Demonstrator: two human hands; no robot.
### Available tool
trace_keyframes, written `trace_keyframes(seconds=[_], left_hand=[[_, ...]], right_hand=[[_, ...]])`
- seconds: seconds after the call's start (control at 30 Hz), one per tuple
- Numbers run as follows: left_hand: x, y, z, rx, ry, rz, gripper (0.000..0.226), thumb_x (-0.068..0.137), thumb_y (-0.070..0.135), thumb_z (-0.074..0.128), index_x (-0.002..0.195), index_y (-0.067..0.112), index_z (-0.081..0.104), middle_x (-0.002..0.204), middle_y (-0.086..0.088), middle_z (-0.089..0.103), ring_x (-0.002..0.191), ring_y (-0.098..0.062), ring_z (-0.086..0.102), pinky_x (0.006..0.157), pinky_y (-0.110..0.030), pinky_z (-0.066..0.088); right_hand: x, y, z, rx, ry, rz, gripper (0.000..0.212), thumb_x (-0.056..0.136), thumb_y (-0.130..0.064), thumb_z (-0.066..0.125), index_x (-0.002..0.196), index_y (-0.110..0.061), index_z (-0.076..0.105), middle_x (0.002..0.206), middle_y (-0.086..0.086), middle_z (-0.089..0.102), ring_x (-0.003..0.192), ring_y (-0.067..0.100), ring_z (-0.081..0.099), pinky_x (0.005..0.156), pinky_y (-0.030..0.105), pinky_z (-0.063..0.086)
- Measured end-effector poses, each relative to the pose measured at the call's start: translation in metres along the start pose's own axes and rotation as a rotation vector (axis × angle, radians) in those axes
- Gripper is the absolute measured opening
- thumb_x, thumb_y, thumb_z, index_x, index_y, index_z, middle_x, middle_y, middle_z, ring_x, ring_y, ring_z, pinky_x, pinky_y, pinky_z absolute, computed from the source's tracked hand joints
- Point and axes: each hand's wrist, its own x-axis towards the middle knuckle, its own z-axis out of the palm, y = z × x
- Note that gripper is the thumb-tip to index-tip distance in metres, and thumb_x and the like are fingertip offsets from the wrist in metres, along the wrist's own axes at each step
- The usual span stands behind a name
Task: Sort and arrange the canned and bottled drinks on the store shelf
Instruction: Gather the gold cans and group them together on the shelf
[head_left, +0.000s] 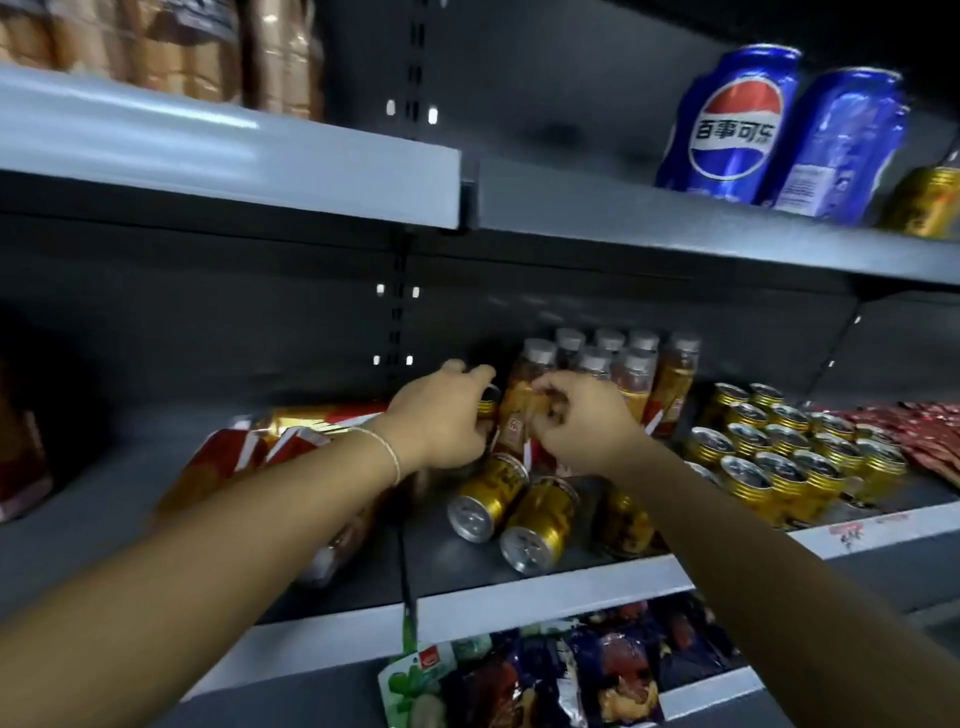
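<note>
On the middle shelf (545, 597), my left hand (441, 415) grips a gold can (488, 402) held upright near the back. My right hand (576, 415) pinches an amber bottle (519, 400) with a grey cap. Behind them stand several grey-capped amber bottles (639, 364). Three gold cans (540, 519) lie on their sides at the shelf front, below my hands. Several gold cans (779, 457) stand upright in rows to the right.
Two blue cola cans (737, 124) and a gold can (930, 202) stand on the upper shelf at right. Red and gold packs (291, 431) lie left of my hands. Red sachets (919, 431) fill the far right. Snack bags (545, 675) sit on the shelf below.
</note>
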Motion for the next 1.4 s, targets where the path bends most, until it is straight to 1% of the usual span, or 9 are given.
trace_keyframes(seconds=[0.2, 0.33, 0.5, 0.7, 0.8, 0.93, 1.07, 1.27, 1.4], left_hand=[[0.071, 0.037, 0.02, 0.001, -0.01, -0.024, 0.055, 0.08, 0.025, 0.059, 0.133, 0.025, 0.046, 0.117, -0.007, 0.061, 0.105, -0.031, 0.061, 0.071, -0.032, 0.048], [0.108, 0.039, 0.036, -0.011, -0.092, -0.069, 0.083, 0.088, 0.03, 0.057, 0.155, 0.032, 0.009, 0.154, -0.007, 0.036, 0.132, -0.031, 0.044, 0.1, -0.039, 0.045], [0.128, 0.036, 0.052, -0.044, -0.078, -0.052, 0.083, 0.09, 0.032, 0.056, 0.155, 0.03, 0.004, 0.161, -0.006, 0.018, 0.138, -0.031, 0.036, 0.109, -0.04, 0.039], [0.123, 0.029, 0.057, 0.02, 0.047, -0.058, 0.088, 0.078, 0.038, 0.067, 0.149, 0.028, 0.017, 0.152, -0.011, 0.031, 0.133, -0.034, 0.04, 0.101, -0.038, 0.043], [0.117, 0.03, 0.049, -0.035, 0.057, -0.086, 0.069, 0.073, 0.036, 0.071, 0.132, 0.03, 0.036, 0.121, -0.005, 0.057, 0.107, -0.029, 0.057, 0.083, -0.034, 0.05], [0.096, 0.032, 0.04, -0.039, 0.08, -0.125, 0.048, 0.073, 0.038, 0.073, 0.107, 0.029, 0.04, 0.085, 0.006, 0.057, 0.082, -0.021, 0.061, 0.065, -0.029, 0.048], [0.069, 0.034, 0.036, -0.077, 0.146, -0.157, 0.048, 0.071, 0.045, 0.08, 0.105, 0.023, 0.053, 0.09, 0.003, 0.067, 0.085, -0.019, 0.064, 0.073, -0.032, 0.054], [0.035, 0.02, -0.015, -0.093, 0.434, -0.137, 0.07, 0.069, 0.048, 0.078, 0.124, 0.03, 0.039, 0.103, 0.002, 0.066, 0.092, -0.023, 0.064, 0.07, -0.025, 0.044], [0.001, -0.006, -0.05, -0.089, 0.557, -0.134, 0.072, 0.069, 0.043, 0.081, 0.127, 0.028, 0.041, 0.103, 0.001, 0.067, 0.09, -0.023, 0.066, 0.07, -0.022, 0.041]], right_hand=[[0.02, 0.055, -0.025, -0.2, 0.061, 0.063, 0.066, 0.086, -0.025, 0.066, 0.145, -0.021, 0.039, 0.137, 0.007, 0.044, 0.1, 0.02, 0.057, 0.08, 0.033, 0.054], [0.043, 0.069, -0.029, -0.236, 0.019, 0.046, 0.056, 0.085, -0.028, 0.069, 0.135, -0.018, 0.047, 0.12, 0.005, 0.051, 0.091, 0.015, 0.051, 0.071, 0.023, 0.043], [0.066, 0.076, -0.024, -0.274, -0.063, 0.031, 0.013, 0.084, -0.029, 0.068, 0.083, -0.024, 0.055, 0.08, -0.004, 0.057, 0.066, 0.006, 0.053, 0.049, 0.019, 0.037], [0.074, 0.081, -0.018, -0.33, -0.052, 0.018, 0.023, 0.077, -0.029, 0.074, 0.068, -0.021, 0.055, 0.068, -0.003, 0.057, 0.059, 0.01, 0.056, 0.044, 0.021, 0.034], [0.072, 0.077, -0.017, -0.354, -0.021, -0.003, 0.03, 0.072, -0.033, 0.078, 0.07, -0.024, 0.05, 0.072, -0.004, 0.054, 0.062, 0.01, 0.051, 0.044, 0.021, 0.032], [0.064, 0.075, -0.013, -0.384, -0.003, -0.035, 0.039, 0.071, -0.039, 0.079, 0.094, -0.022, 0.053, 0.081, -0.007, 0.051, 0.072, 0.014, 0.051, 0.052, 0.023, 0.036], [0.052, 0.065, -0.017, -0.247, 0.03, -0.031, 0.066, 0.068, -0.042, 0.085, 0.121, -0.021, 0.053, 0.096, -0.004, 0.06, 0.084, 0.016, 0.057, 0.061, 0.026, 0.044], [0.035, 0.012, -0.034, -0.216, 0.207, -0.067, 0.036, 0.071, -0.042, 0.082, 0.079, -0.021, 0.054, 0.06, -0.006, 0.057, 0.053, 0.009, 0.055, 0.044, 0.023, 0.039], [0.027, -0.04, -0.03, -0.156, 0.219, -0.121, 0.035, 0.075, -0.046, 0.08, 0.076, -0.018, 0.058, 0.061, -0.002, 0.058, 0.06, 0.018, 0.06, 0.054, 0.032, 0.051]])
